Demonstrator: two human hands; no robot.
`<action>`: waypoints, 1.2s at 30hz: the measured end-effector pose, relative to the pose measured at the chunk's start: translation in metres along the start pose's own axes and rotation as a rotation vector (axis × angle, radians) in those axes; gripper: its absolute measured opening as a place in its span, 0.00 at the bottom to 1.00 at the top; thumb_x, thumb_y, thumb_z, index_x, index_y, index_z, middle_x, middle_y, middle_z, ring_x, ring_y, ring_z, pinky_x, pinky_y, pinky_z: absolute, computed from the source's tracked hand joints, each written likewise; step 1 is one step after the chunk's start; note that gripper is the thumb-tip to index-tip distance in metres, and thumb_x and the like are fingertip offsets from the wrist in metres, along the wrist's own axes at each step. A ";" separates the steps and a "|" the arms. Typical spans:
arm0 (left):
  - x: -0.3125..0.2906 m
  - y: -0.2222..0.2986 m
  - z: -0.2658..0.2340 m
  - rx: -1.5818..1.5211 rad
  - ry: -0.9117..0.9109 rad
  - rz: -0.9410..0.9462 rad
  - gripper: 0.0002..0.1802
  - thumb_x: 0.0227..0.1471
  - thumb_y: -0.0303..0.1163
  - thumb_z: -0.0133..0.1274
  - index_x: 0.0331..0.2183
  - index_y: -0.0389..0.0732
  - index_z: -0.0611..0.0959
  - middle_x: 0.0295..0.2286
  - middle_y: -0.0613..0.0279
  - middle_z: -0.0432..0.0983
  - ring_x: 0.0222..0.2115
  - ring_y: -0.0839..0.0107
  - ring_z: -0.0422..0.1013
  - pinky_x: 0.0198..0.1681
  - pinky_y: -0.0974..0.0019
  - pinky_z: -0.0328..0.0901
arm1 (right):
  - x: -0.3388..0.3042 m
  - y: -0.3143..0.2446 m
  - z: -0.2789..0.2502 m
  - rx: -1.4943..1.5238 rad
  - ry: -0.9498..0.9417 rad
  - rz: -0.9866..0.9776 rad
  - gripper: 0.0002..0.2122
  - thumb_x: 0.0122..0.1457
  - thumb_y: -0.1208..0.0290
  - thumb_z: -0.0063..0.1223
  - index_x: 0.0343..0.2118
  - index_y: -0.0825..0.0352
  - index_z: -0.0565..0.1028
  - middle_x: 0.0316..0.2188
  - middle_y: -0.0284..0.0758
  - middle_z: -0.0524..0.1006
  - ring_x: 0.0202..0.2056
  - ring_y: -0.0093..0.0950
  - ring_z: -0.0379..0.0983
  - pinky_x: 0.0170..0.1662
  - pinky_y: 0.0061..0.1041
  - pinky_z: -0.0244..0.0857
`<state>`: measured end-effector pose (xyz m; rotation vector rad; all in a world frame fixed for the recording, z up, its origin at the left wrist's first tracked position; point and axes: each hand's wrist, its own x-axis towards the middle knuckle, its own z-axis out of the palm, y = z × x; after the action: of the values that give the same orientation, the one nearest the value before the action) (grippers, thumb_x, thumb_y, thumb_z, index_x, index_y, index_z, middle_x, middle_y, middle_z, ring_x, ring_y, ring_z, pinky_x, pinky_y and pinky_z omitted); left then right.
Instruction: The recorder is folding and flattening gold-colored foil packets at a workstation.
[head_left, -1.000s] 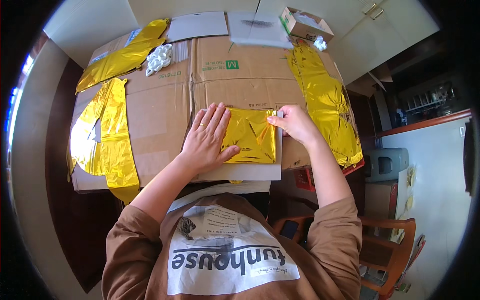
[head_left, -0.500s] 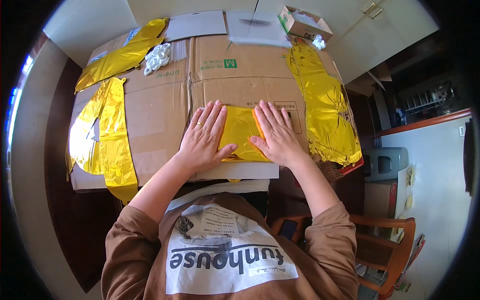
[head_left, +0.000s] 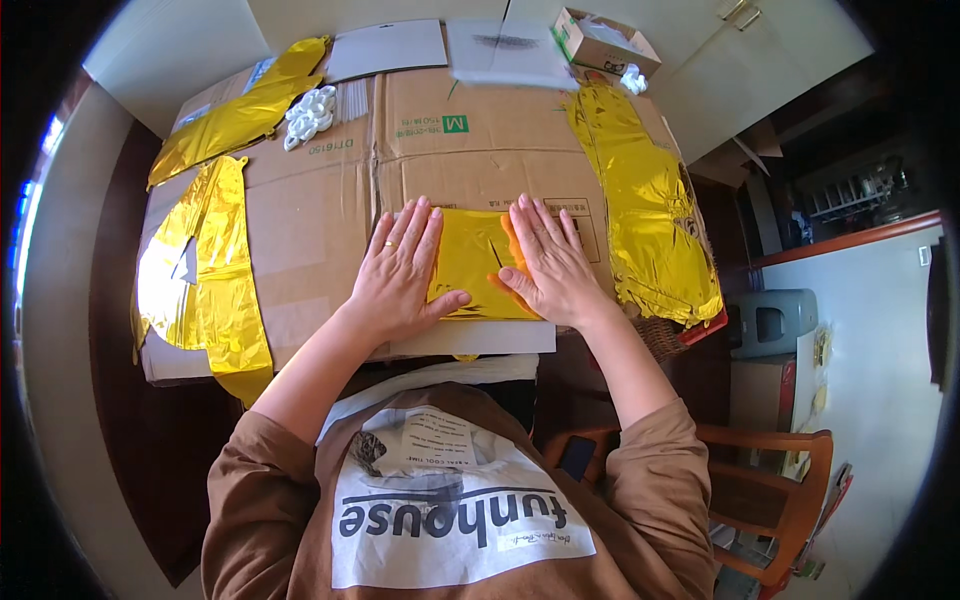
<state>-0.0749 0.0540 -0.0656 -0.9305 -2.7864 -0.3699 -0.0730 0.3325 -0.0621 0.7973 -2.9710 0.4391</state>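
At the near edge of the brown cardboard (head_left: 302, 235), both forearms reach up and inward from the lower edge of the view, brown sleeves (head_left: 262, 465) bunched near the elbows. The left hand (head_left: 393, 275) lies palm down, its fingers straight and pointing away from the body, its thumb stretched inward over the folded gold foil (head_left: 465, 262). The right hand (head_left: 553, 262) mirrors it, palm down over the foil's right side, fingers extended and slightly parted, thumb angled inward. Both hands are spread flat, pressing against the foil and gripping nothing. The foil lies between and partly beneath them, on a white board (head_left: 490, 340) whose front strip shows just beside the cardboard's edge.
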 end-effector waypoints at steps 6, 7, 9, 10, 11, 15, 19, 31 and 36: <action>0.002 0.001 -0.008 -0.044 0.023 -0.023 0.58 0.56 0.71 0.44 0.67 0.28 0.56 0.67 0.37 0.48 0.70 0.46 0.44 0.71 0.46 0.36 | -0.019 0.009 -0.029 0.600 0.271 0.095 0.38 0.69 0.42 0.37 0.72 0.67 0.49 0.71 0.47 0.52 0.72 0.43 0.46 0.73 0.39 0.39; 0.001 0.000 -0.012 -0.037 0.024 -0.038 0.58 0.56 0.70 0.44 0.67 0.28 0.56 0.68 0.38 0.47 0.70 0.46 0.43 0.71 0.46 0.35 | -0.029 0.011 -0.032 0.577 0.272 0.106 0.37 0.70 0.44 0.39 0.71 0.67 0.50 0.71 0.47 0.54 0.72 0.43 0.47 0.72 0.39 0.40; 0.003 0.001 -0.020 -0.038 0.019 -0.020 0.58 0.57 0.70 0.43 0.67 0.29 0.55 0.68 0.38 0.47 0.70 0.47 0.42 0.71 0.46 0.35 | -0.049 -0.003 -0.037 0.441 0.357 0.145 0.28 0.68 0.56 0.52 0.65 0.68 0.65 0.64 0.46 0.66 0.66 0.42 0.61 0.67 0.38 0.54; 0.007 0.004 -0.024 -0.040 0.014 0.004 0.57 0.57 0.69 0.43 0.67 0.29 0.55 0.68 0.39 0.47 0.70 0.48 0.42 0.71 0.46 0.35 | -0.059 -0.012 -0.038 0.310 0.397 0.164 0.21 0.66 0.61 0.55 0.57 0.68 0.71 0.58 0.45 0.72 0.59 0.40 0.68 0.62 0.37 0.61; 0.010 0.007 -0.026 -0.042 0.010 0.029 0.56 0.58 0.69 0.43 0.67 0.29 0.55 0.68 0.39 0.48 0.70 0.48 0.42 0.71 0.46 0.35 | -0.069 -0.021 -0.037 0.179 0.435 0.183 0.15 0.65 0.66 0.57 0.50 0.69 0.77 0.51 0.43 0.77 0.52 0.38 0.76 0.56 0.36 0.68; 0.025 0.024 -0.018 -0.086 -0.024 0.120 0.53 0.61 0.67 0.40 0.67 0.30 0.55 0.68 0.41 0.47 0.70 0.47 0.42 0.72 0.47 0.35 | -0.105 -0.064 -0.030 0.427 0.352 0.574 0.07 0.61 0.72 0.61 0.38 0.70 0.78 0.29 0.36 0.80 0.26 0.24 0.77 0.32 0.25 0.73; 0.038 0.028 -0.002 -0.072 -0.075 0.186 0.52 0.60 0.65 0.42 0.66 0.30 0.57 0.67 0.42 0.51 0.70 0.48 0.46 0.71 0.46 0.38 | -0.122 -0.075 0.004 1.210 0.203 0.859 0.12 0.64 0.65 0.60 0.38 0.72 0.78 0.27 0.34 0.81 0.24 0.18 0.75 0.26 0.19 0.70; 0.042 0.022 0.009 -0.060 -0.044 0.163 0.51 0.60 0.64 0.45 0.67 0.31 0.57 0.68 0.43 0.51 0.69 0.50 0.48 0.71 0.46 0.41 | -0.111 -0.079 0.026 1.485 0.355 0.965 0.15 0.66 0.58 0.57 0.35 0.68 0.79 0.25 0.37 0.82 0.20 0.18 0.72 0.25 0.16 0.65; 0.041 0.019 0.012 -0.064 -0.028 0.173 0.51 0.61 0.64 0.44 0.67 0.31 0.57 0.68 0.43 0.50 0.69 0.50 0.48 0.71 0.47 0.41 | -0.104 -0.081 0.018 1.487 0.358 1.023 0.15 0.66 0.58 0.58 0.33 0.69 0.79 0.23 0.36 0.81 0.17 0.17 0.70 0.23 0.15 0.63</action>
<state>-0.0963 0.0956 -0.0639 -1.1893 -2.7060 -0.4250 0.0583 0.3111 -0.0696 -0.9145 -1.9701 2.4573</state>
